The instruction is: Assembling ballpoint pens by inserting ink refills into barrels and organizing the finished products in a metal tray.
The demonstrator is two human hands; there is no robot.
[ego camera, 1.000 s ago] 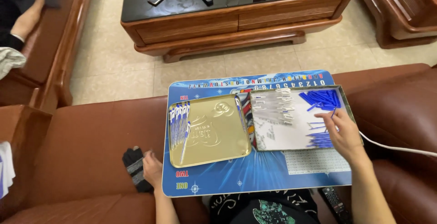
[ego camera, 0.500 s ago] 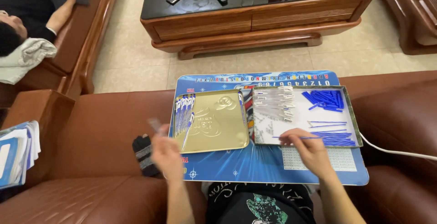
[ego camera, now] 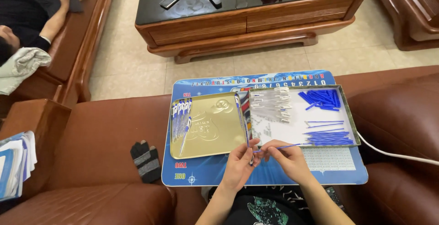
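Since half a second ago the two hands have come together in front of the body: the left hand (ego camera: 240, 164) has moved in from the sofa side, and the right hand (ego camera: 287, 158) has drawn back out of the grey box (ego camera: 348, 115). Between them runs a thin blue refill (ego camera: 282, 147), lying nearly level just above the near edge of the blue board (ego camera: 215, 172). The right fingers (ego camera: 270, 150) pinch its near end, and the left fingers (ego camera: 251, 149) are pressed together on a small part at that same end; what that part is cannot be told. The refill's far end points right, over the box's front wall.

Inside the box lie a heap of clear pen barrels (ego camera: 273, 105) and bundles of blue refills (ego camera: 321, 98). Left of it sits a gold tin tray (ego camera: 215, 129) with finished pens (ego camera: 180, 115) along its left side. A striped sock (ego camera: 146, 160) lies on the brown sofa (ego camera: 91, 138).
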